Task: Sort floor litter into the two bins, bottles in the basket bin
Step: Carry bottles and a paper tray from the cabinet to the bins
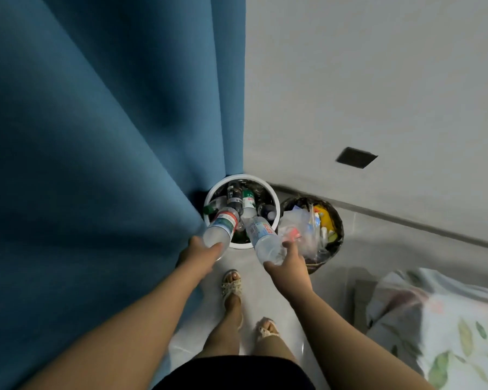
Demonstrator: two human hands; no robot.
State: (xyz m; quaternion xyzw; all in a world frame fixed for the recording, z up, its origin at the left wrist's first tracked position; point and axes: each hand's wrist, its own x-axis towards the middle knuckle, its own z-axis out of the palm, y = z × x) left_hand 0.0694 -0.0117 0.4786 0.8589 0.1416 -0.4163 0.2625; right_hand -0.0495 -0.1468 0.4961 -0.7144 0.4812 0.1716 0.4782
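Now in hand: you hold two bottles neck-down over the white round plastic bin (275,201); judging by its contents, this is the bottle bin, so the drop is what remains.
Left bottle: the clear ribbed plastic bottle with the green-and-red label (221,226) slants over the bin's near-left rim, cap end already inside the opening.
Right bottle: the clear crinkled plastic bottle with the blue-and-red label (265,240) slants over the bin's near rim, neck pointing in.
Left hand: your left hand (200,253) wraps the base of its bottle.
Right hand: your right hand (289,263) clasps the base of its bottle, fingers curled round it.
How to do it well: slide each neck further past the rim before letting go. The bin looks nearly full, and thin, light, smooth bottles will likely bounce off the heap. Release one, then the other.
Heap: the dark and clear bottles inside the bin (234,197) lie crisscrossed, glossy and rounded.
Other bin: the dark round bin with a black liner (339,235) stands just right of the white bin, holding crumpled clear wrappers.
Curtain: the blue matte fabric curtain (96,136) touches the white bin's left side; mind your elbow.
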